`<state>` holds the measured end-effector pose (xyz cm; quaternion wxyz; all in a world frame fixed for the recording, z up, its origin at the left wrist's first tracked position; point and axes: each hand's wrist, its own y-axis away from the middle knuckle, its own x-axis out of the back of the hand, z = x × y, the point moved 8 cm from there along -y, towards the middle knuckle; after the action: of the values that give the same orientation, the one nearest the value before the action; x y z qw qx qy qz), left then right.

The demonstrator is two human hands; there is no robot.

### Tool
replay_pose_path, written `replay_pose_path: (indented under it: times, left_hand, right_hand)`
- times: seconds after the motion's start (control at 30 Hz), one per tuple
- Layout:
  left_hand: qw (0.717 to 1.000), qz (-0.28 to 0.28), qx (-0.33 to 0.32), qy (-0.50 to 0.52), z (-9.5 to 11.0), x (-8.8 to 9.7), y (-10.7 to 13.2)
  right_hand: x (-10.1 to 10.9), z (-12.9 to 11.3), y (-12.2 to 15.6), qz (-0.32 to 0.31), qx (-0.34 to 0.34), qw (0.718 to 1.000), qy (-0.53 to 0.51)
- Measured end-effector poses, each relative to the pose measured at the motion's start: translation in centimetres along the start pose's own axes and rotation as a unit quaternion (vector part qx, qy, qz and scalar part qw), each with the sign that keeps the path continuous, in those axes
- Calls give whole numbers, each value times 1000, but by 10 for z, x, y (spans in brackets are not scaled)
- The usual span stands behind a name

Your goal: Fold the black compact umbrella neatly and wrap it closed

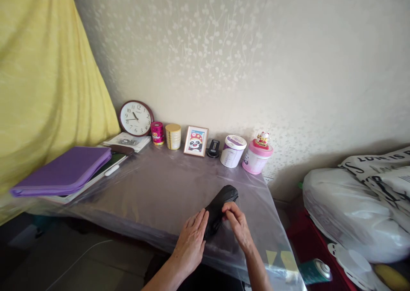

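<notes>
A folded black umbrella (224, 196) lies slantwise on the plastic-covered table (166, 188), its rounded far end pointing up and to the right. Against its near left side is my left hand (191, 239), fingers fairly straight and together, holding the umbrella between them and the thumb side. My right hand (237, 224) is at the umbrella's right side, with thumb and forefinger pinched on the edge of the dark fabric and the other fingers curled. Part of the near end is hidden by my left hand.
Along the wall stand a clock (137, 118), a pink can (157, 133), a yellow-lidded can (173, 136), a panda picture frame (196, 141), a black stand (213, 148) and two tubs, one topped by a cat figurine (262, 139). A purple folder (64, 169) lies left; white bags (349, 210) sit right.
</notes>
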<state>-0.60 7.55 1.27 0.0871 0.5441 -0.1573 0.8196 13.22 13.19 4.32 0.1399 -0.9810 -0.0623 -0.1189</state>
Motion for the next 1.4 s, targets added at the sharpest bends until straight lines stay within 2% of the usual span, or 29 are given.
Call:
replay_pose_path:
  times: [0.1,0.27,0.4,0.63,0.8,0.93,1.03,1.1,1.17,1.23,1.3,1.4]
  left_hand:
    - [1000,2,-3,0,0,1,1]
    - [1000,-7,-4,-1,0,0,1]
    - [1000,-16,1,-5,0,0,1]
    - [1000,-18,-9,17,-2,2,0]
    - [1000,-17,16,21,-10,2,-4]
    - [996,-13,70,48,-26,8,-10]
    - [989,-33,118,83,-45,13,-14]
    - [985,-43,134,96,-54,17,-15]
    - [986,-28,143,80,-58,24,-13]
    - [991,16,134,26,-56,33,-10]
    - [993,58,97,-40,-47,38,-6]
    - [994,54,39,-91,-34,31,-2]
  right_hand:
    - [24,13,17,10,-32,999,-21]
    - [75,53,38,115,-104,988,4]
    - [94,73,48,168,-120,978,7]
    - [93,78,52,168,-122,978,26]
    - [94,76,53,167,-132,976,43]
    - [95,72,53,173,-135,974,60]
    - [96,73,53,175,-134,973,62]
    - [95,76,53,170,-139,974,63]
    - [94,81,54,162,-143,974,64]
    - [94,84,54,156,-140,976,62]
    - [94,87,55,157,-135,977,58]
    - [94,92,56,159,-134,976,58]
